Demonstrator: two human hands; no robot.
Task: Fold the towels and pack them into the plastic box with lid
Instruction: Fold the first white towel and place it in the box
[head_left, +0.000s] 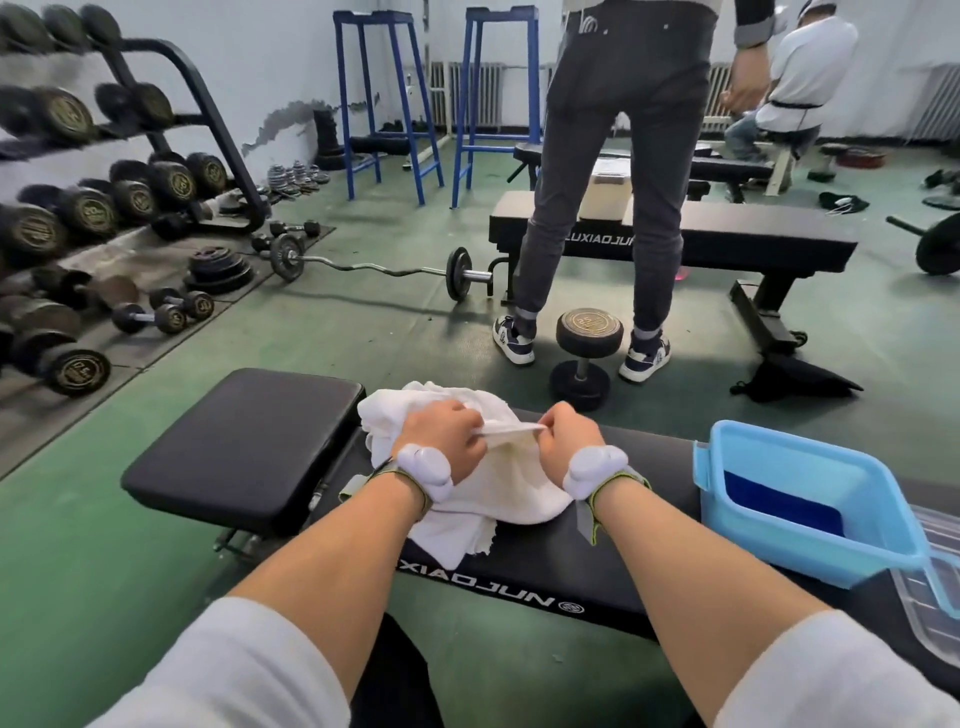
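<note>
A crumpled white towel lies on the black workout bench in front of me. My left hand and my right hand each pinch the same edge of the towel, holding a short stretch of it taut between them. To the right on the bench stands the light blue plastic box, open, with a folded dark blue towel inside. The clear lid lies at the box's near right corner, partly cut off by the frame.
A black seat pad adjoins the bench at left. A person stands close ahead by a dumbbell and a second bench. A dumbbell rack and a barbell fill the left. Another person sits at the far right.
</note>
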